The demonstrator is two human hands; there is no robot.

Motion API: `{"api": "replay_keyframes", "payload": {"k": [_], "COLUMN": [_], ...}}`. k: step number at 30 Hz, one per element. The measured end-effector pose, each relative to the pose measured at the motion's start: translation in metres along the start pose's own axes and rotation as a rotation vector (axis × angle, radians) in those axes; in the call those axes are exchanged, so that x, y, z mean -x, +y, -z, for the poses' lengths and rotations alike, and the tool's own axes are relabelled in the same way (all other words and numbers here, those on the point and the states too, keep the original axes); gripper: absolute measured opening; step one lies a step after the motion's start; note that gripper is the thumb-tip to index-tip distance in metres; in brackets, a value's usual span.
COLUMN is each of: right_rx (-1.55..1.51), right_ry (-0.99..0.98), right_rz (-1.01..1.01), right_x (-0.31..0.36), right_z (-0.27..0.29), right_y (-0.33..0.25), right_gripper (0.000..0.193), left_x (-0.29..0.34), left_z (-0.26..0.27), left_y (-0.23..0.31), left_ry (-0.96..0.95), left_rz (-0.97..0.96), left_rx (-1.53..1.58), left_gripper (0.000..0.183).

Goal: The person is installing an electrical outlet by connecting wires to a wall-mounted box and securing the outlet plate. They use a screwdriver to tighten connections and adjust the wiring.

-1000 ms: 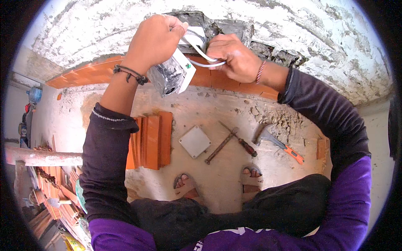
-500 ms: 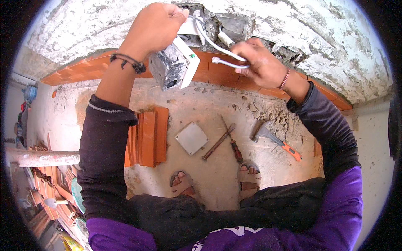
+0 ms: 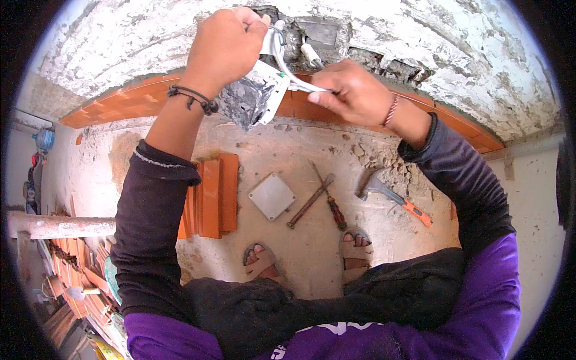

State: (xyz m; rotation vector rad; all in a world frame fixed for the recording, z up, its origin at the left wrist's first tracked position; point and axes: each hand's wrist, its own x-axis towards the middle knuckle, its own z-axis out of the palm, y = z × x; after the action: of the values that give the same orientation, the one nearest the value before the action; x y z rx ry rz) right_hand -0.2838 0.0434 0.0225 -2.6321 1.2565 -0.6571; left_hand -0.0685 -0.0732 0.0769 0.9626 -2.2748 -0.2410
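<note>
My left hand (image 3: 231, 45) is closed at the top, its fingertips pinched where a white electrical cable (image 3: 279, 51) bends. Just under that hand hangs a white-rimmed electrical box (image 3: 249, 99), tilted, its sides smeared with grey mortar. Whether the left fingers also grip the box is hidden. To the right, my right hand (image 3: 354, 90) has its fingers wrapped round the other stretch of the same cable. Behind the hands, a short white conduit end (image 3: 311, 55) sticks out of a broken-open hollow in the wall.
The rough plastered wall (image 3: 468, 66) meets an orange brick course (image 3: 294, 107). On the floor lie a square grey cover plate (image 3: 272, 197), a chisel (image 3: 311, 201), a screwdriver (image 3: 336, 213), a hammer (image 3: 393, 197) and stacked orange bricks (image 3: 216, 195). A pipe (image 3: 63, 226) crosses at left.
My right hand has moved left, closer to the box, and the cable's free end has gone from sight. The box has turned slightly and shifted right with my left hand.
</note>
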Motion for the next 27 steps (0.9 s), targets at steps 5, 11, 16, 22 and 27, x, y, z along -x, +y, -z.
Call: {"api": "replay_keyframes", "payload": {"k": [5, 11, 16, 22, 27], "right_rx": [0.167, 0.092, 0.178, -0.063, 0.113], "right_ry": [-0.068, -0.02, 0.154, 0.211, 0.105], "right_rz": [0.073, 0.095, 0.203, 0.121, 0.162], "right_x": [-0.009, -0.005, -0.005, 0.007, -0.008], "right_z": [-0.008, 0.02, 0.034, 0.035, 0.028], "right_y": [-0.007, 0.001, 0.006, 0.02, 0.007], "right_gripper": [0.022, 0.018, 0.017, 0.017, 0.017], "left_x": [0.001, -0.003, -0.01, -0.013, -0.017], "left_z": [-0.002, 0.001, -0.006, 0.0, -0.008], "left_y": [0.01, 0.003, 0.0, -0.011, -0.014], "left_ry": [-0.071, -0.145, -0.09, -0.168, -0.196], "left_rz": [-0.126, -0.186, -0.297, -0.089, -0.213], "left_rx": [-0.068, -0.102, -0.189, -0.096, -0.011], "left_gripper": [0.037, 0.035, 0.035, 0.033, 0.032]}}
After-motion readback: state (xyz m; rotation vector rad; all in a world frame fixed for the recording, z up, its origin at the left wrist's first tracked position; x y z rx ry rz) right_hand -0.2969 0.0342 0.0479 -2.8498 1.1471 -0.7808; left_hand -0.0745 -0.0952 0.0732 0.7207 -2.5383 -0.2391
